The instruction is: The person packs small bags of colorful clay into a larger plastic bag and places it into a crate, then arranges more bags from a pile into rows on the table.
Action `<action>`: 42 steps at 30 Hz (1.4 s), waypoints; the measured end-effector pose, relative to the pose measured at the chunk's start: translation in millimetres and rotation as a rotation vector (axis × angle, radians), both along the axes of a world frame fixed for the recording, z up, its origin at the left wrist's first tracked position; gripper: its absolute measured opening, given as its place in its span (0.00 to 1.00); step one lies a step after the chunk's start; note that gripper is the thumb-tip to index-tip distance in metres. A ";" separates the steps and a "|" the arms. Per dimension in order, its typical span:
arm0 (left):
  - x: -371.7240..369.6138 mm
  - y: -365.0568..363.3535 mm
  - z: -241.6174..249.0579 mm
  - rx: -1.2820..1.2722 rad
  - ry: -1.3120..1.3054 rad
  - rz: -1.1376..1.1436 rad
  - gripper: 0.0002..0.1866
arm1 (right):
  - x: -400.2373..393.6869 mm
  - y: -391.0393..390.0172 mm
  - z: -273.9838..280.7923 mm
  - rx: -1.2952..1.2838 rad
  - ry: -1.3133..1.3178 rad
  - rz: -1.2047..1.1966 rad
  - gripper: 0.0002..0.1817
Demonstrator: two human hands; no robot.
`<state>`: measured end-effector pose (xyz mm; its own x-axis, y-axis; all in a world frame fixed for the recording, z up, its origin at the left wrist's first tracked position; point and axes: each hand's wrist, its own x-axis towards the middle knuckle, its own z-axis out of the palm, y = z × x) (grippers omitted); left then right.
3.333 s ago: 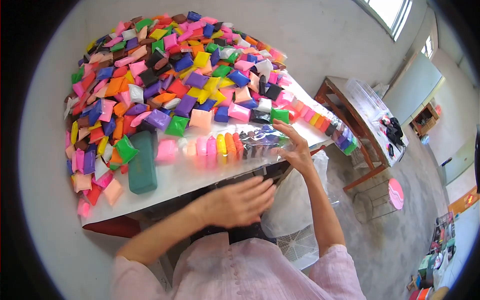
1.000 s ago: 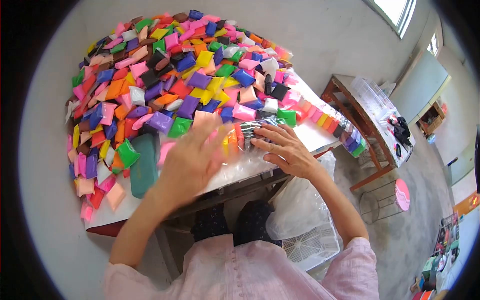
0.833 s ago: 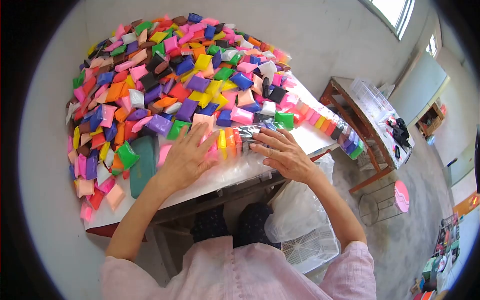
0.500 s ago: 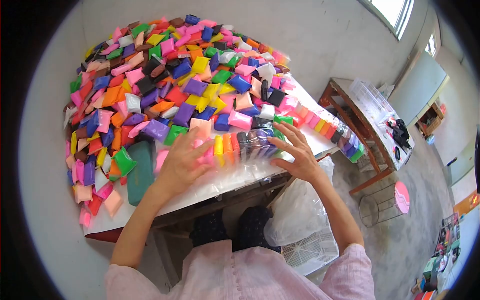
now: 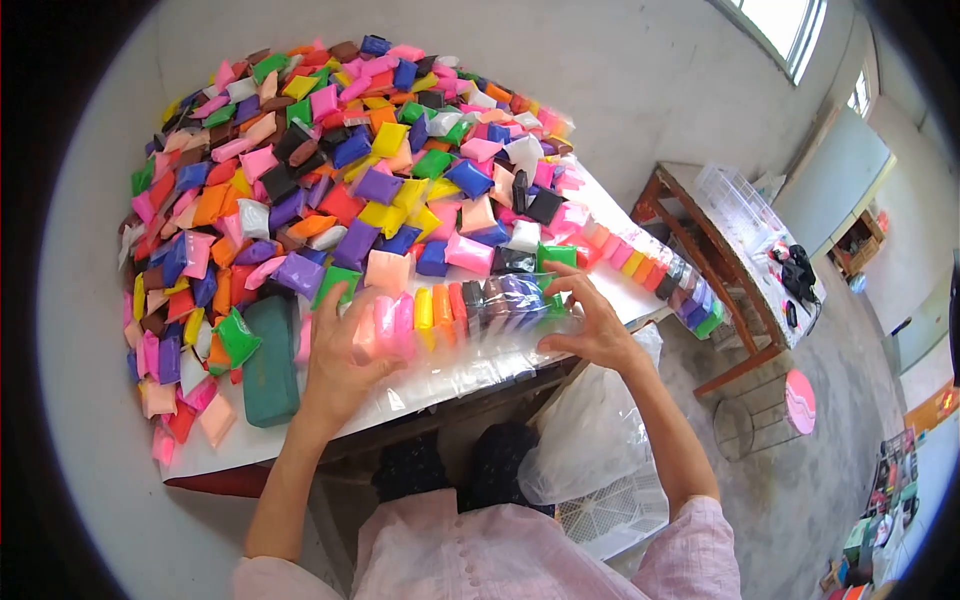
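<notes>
A row of small coloured packets [image 5: 440,312] in a clear plastic bag lies along the front edge of the white-topped table. Around the pink end of the row curves my left hand [image 5: 338,362], thumb in front and fingers behind. At the green end, my right hand [image 5: 592,325] grips the bag between thumb and fingers. Just left of my left hand stands a dark green block [image 5: 270,362]. Behind the row spreads a large heap of loose packets [image 5: 380,185] in many colours.
Another bagged row of packets [image 5: 655,270] lies along the table's right side. A white plastic basket [image 5: 612,510] with a clear bag [image 5: 590,435] is below the table edge. To the right are a side table [image 5: 735,240] and a pink-topped wire stool [image 5: 800,402].
My left hand has moved left and down to the pink end of the row. My right hand's fingers have closed in around the green end.
</notes>
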<state>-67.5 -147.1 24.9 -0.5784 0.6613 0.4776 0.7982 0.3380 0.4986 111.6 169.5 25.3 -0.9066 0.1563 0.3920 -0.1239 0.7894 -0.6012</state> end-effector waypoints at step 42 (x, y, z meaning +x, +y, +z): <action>-57.9 12.2 46.2 -0.236 -1.056 -0.154 0.28 | -32.7 26.8 61.3 -0.698 -0.701 -0.196 0.22</action>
<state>-125.5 -134.9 71.1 -0.5254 0.7712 -0.3595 0.0478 0.4486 0.8925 78.9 196.4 86.7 -0.8311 0.3184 -0.4559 0.5292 0.2014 -0.8242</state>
